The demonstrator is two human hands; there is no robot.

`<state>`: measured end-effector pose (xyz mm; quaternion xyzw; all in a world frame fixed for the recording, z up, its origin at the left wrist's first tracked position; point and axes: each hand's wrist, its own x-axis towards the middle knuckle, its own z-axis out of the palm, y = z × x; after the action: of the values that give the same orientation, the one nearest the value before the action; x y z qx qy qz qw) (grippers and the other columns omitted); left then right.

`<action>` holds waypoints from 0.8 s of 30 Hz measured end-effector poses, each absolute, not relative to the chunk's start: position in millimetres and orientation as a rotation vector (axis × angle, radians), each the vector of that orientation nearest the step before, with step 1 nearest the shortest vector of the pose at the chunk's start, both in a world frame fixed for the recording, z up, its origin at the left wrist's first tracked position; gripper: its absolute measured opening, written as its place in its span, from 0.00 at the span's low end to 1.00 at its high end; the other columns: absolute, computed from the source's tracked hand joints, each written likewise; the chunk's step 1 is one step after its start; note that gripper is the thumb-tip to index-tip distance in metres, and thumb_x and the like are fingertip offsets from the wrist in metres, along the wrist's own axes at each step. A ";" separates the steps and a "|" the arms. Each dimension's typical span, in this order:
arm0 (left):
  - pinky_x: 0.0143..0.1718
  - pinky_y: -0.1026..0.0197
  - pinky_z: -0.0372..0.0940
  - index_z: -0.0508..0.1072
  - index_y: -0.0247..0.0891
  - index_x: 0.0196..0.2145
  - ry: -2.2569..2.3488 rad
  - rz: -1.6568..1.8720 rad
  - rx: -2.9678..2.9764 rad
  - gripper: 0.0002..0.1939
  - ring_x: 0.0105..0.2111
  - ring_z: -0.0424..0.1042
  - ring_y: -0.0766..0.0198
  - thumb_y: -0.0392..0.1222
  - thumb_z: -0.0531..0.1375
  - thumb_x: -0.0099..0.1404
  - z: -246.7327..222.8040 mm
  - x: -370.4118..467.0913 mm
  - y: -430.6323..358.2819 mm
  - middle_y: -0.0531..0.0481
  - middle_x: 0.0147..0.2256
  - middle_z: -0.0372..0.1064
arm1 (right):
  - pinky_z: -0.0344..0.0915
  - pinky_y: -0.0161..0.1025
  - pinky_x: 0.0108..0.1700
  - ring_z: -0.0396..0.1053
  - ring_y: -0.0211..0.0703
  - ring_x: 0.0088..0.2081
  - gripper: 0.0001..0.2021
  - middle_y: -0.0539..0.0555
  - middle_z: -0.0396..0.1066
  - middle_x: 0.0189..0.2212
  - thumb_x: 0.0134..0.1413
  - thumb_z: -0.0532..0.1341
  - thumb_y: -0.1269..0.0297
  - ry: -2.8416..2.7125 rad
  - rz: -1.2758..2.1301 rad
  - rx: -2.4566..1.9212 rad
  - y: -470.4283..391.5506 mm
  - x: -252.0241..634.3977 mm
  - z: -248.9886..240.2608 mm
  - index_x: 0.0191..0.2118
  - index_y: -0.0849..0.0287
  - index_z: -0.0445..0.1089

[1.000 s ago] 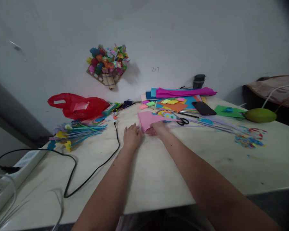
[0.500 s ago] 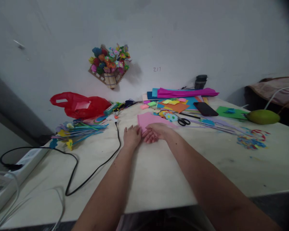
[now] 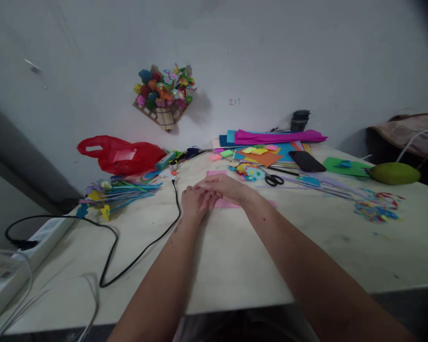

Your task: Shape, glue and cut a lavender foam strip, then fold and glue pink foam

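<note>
A pink craft sheet (image 3: 228, 204) lies on the table in front of me, mostly covered by my hands. My left hand (image 3: 195, 200) is closed at the sheet's left side, its fingers bent. Coming from the right, my right hand (image 3: 230, 187) reaches over the sheet, its curled fingers meeting those of the left. The sheet's edges show beyond and below the right hand; the gripped part is hidden between the fingers. Black-handled scissors (image 3: 274, 180) lie to the right of the hands, beside several colourful flower cut-outs (image 3: 250, 172).
A black cable (image 3: 148, 247) curves across the left side from a white power strip (image 3: 44, 242). Stemmed craft flowers (image 3: 119, 194) and a red bag (image 3: 128, 156) lie at left. Farther right are a phone (image 3: 306, 161), a green mango-like fruit (image 3: 394, 174) and paper scraps (image 3: 376, 209).
More of the pink sheet now shows below my right hand and less beyond it. My right hand has moved up and left, its fingers now over those of my left hand.
</note>
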<state>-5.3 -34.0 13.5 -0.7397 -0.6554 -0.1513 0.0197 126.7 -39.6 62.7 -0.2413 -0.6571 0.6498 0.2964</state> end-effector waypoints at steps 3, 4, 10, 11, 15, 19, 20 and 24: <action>0.44 0.53 0.59 0.72 0.39 0.40 -1.961 -0.457 -2.212 0.15 0.46 0.62 0.51 0.43 0.49 0.61 11.7 -4.2 -33.7 0.41 0.38 0.69 | 0.66 0.30 0.30 0.70 0.34 0.28 0.08 0.55 0.73 0.32 0.55 0.54 0.69 -1.696 1.346 -0.993 -24.1 124.1 45.7 0.36 0.65 0.69; 0.42 0.55 0.60 0.72 0.37 0.38 -1.961 -0.438 -2.182 0.15 0.45 0.63 0.52 0.41 0.48 0.61 10.9 -3.6 -33.6 0.40 0.37 0.69 | 0.65 0.30 0.32 0.69 0.34 0.30 0.08 0.55 0.73 0.32 0.55 0.54 0.69 -1.733 1.198 -1.110 -18.0 124.8 38.7 0.35 0.65 0.70; 0.39 0.58 0.63 0.71 0.36 0.40 -2.098 -0.298 -2.150 0.16 0.42 0.67 0.54 0.40 0.50 0.57 12.8 2.1 -37.0 0.40 0.41 0.67 | 0.61 0.32 0.36 0.69 0.40 0.35 0.09 0.54 0.74 0.32 0.51 0.55 0.68 -2.096 0.564 -1.506 2.5 134.0 11.2 0.31 0.63 0.73; 0.39 0.57 0.63 0.72 0.37 0.40 -2.109 -0.289 -2.156 0.16 0.41 0.67 0.53 0.42 0.50 0.57 14.8 2.6 -38.0 0.40 0.41 0.67 | 0.61 0.32 0.36 0.69 0.41 0.35 0.10 0.54 0.74 0.33 0.51 0.55 0.68 -2.143 0.527 -1.534 3.2 134.6 9.7 0.32 0.62 0.74; 0.39 0.53 0.62 0.73 0.38 0.38 -2.174 -0.371 -2.105 0.19 0.42 0.67 0.50 0.49 0.48 0.59 25.0 -2.3 -38.9 0.40 0.41 0.67 | 0.60 0.32 0.38 0.69 0.41 0.39 0.10 0.53 0.74 0.37 0.50 0.56 0.68 -2.228 0.469 -1.555 5.1 134.2 5.3 0.35 0.59 0.74; 0.39 0.51 0.62 0.71 0.36 0.40 -2.328 -0.524 -1.773 0.19 0.46 0.64 0.47 0.48 0.48 0.59 29.9 -21.2 -34.5 0.38 0.42 0.67 | 0.60 0.32 0.41 0.68 0.41 0.42 0.12 0.53 0.72 0.41 0.51 0.55 0.69 -2.239 0.456 -1.540 6.1 133.8 3.0 0.38 0.58 0.74; 0.40 0.50 0.62 0.70 0.35 0.41 -2.370 -0.533 -1.706 0.19 0.47 0.62 0.46 0.48 0.49 0.58 29.3 -26.9 -33.1 0.36 0.42 0.66 | 0.60 0.32 0.42 0.68 0.41 0.43 0.12 0.53 0.72 0.42 0.51 0.54 0.70 -2.238 0.455 -1.544 5.5 133.8 3.2 0.38 0.58 0.74; 0.42 0.48 0.60 0.66 0.32 0.46 -2.559 -0.540 -1.564 0.24 0.50 0.60 0.44 0.49 0.52 0.56 23.6 -45.1 -28.7 0.32 0.48 0.62 | 0.60 0.33 0.43 0.67 0.42 0.44 0.12 0.54 0.72 0.42 0.53 0.53 0.68 -2.192 0.395 -1.595 0.4 131.8 5.3 0.39 0.58 0.73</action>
<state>-45.1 -28.7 23.6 -0.5127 -0.8388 -0.1771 0.0472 131.8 0.4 5.3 -0.5705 -0.7841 0.1412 0.1996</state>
